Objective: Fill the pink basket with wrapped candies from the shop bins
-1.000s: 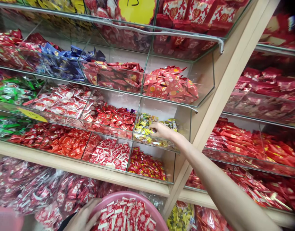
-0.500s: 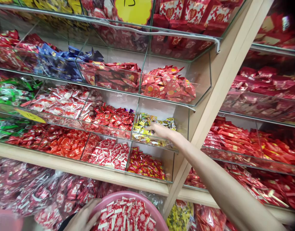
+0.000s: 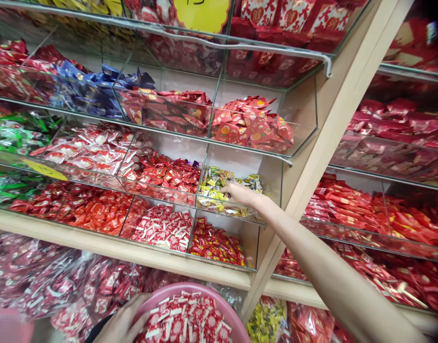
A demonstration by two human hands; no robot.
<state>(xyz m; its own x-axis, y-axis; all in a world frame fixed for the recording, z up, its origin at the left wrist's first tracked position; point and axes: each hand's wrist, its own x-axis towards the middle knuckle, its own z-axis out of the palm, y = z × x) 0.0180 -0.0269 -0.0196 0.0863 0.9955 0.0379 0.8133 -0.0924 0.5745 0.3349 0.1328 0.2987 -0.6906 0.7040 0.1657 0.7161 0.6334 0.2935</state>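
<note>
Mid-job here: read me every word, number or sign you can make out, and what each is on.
"大" and "利": red-and-white packets, top shelf; characters inside the hearts too small to read.
"15", apparently, blurred and slanted: lower yellow tag.
Upper yellow tag: number cut off by the picture's edge, not certain.
Yellow-wrapped candies at the right hand: print too small.
Candies in the pink basin: print unreadable.
</note>
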